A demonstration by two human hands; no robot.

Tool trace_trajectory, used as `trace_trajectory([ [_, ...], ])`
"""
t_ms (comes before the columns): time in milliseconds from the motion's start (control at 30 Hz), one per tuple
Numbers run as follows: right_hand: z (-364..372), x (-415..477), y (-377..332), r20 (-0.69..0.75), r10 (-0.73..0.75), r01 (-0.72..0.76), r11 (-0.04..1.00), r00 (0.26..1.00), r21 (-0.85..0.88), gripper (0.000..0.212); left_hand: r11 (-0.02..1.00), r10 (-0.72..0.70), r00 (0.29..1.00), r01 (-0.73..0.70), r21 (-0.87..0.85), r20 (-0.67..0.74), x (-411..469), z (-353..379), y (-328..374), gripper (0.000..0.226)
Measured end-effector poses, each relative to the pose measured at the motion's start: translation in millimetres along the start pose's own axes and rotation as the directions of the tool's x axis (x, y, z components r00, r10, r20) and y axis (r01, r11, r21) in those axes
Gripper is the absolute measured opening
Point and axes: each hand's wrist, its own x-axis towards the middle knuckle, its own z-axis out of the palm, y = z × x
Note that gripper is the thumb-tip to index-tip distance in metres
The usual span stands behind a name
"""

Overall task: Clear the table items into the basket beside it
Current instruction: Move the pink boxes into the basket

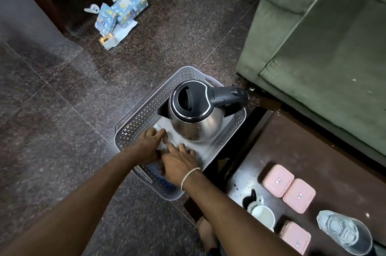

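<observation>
A grey perforated plastic basket (133, 122) sits on the floor left of the dark wooden table (313, 151). A steel electric kettle (196, 118) with a black lid and handle stands inside it. My left hand (150, 145) and my right hand (177, 165) are both low in the basket's near end, close together, in front of the kettle. Something dark and blue (167, 182) shows beneath them, mostly hidden, and I cannot tell whether either hand grips it. On the table lie three pink lidded boxes (277, 180), a white cup (263, 215) and a clear glass (344, 232).
A green sofa (323, 47) stands right of the basket, behind the table. Blue patterned boxes and papers (121, 13) lie on the speckled stone floor at the far left, by dark wooden furniture. A bare foot (206, 232) shows near the table's corner.
</observation>
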Motion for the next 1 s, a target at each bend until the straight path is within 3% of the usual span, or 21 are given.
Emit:
trace_trajectory([
  [600,9,-32,-5,-0.003,-0.053,0.052,0.984,0.999,-0.173,0.032,0.998,-0.014,0.999,0.016,0.060,-0.037,-12,0,8,0.059],
  [767,7,-55,1,-0.127,-0.151,0.124,0.972,0.980,-0.201,0.024,0.992,-0.004,0.996,0.016,0.128,-0.093,-17,-3,13,0.067],
  [900,0,-82,15,-0.306,-0.230,0.203,0.972,0.924,-0.117,0.022,0.993,0.031,0.978,-0.007,0.116,-0.208,-38,-4,34,0.066],
  [1000,-9,-109,30,-0.457,-0.198,0.214,0.977,0.867,-0.017,0.022,0.996,0.083,0.953,-0.068,0.062,-0.291,-64,-1,64,0.057],
])
